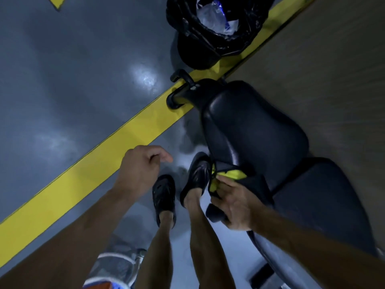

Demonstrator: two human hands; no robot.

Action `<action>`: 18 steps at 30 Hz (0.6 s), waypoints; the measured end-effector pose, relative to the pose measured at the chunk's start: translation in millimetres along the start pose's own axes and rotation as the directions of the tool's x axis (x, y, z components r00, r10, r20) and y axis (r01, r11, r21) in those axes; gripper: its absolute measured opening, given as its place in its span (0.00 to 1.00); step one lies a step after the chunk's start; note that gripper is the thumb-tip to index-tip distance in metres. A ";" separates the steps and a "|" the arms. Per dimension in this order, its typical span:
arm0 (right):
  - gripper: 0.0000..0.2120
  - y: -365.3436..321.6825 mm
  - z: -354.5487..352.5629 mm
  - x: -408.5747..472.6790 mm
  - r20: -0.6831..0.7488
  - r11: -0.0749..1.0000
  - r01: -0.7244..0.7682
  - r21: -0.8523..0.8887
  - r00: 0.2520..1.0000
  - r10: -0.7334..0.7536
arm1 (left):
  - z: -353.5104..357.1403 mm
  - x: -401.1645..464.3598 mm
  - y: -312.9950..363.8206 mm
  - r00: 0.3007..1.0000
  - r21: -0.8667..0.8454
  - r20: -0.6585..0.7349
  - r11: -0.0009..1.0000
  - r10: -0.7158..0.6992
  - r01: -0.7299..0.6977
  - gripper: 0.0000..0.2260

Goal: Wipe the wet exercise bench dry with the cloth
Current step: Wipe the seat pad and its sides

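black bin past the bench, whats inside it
The black bin is lined with a black bag, and crumpled clear plastic with blue print lies on top. Anything beneath that plastic is covered and cannot be seen.

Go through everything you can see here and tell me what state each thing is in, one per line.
Left hand: empty, loosely curled, above the floor.
Right hand: gripping the cloth.
Cloth: yellow and dark, bunched, pressed at the gap between the bench pads.
Exercise bench: dark pads, wetness not discernible.
Bin: open, black liner, clear plastic inside.
Floor: glossy, with a yellow stripe.
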State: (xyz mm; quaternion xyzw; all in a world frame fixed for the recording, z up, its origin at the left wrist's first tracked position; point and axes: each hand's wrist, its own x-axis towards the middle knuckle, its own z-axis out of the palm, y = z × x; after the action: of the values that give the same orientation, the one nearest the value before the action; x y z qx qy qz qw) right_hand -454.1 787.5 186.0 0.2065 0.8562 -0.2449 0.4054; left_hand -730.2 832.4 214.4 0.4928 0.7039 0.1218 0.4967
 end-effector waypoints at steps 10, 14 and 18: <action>0.23 10.8 -21.2 41.6 -0.253 0.982 -0.177 0.058 0.949 0.186 | 42.2 11.8 40.3 0.977 0.072 0.128 0.981 0.169 -0.179 0.18; 0.25 -10.5 10.6 17.8 -0.378 0.957 -0.244 0.158 0.880 0.287 | 63.1 11.9 54.7 0.945 0.145 0.175 0.942 0.276 -0.302 0.18; 0.27 -43.6 91.4 -33.5 -0.414 0.874 -0.214 0.437 0.814 0.407 | 89.6 5.5 73.5 0.906 0.184 0.241 0.901 0.347 -0.394 0.15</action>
State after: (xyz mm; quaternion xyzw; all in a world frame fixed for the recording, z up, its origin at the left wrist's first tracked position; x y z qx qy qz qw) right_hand -404.3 694.0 173.3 0.4741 0.8224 -0.2699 0.1615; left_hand -614.8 844.0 217.1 0.6817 0.5519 0.0820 0.4732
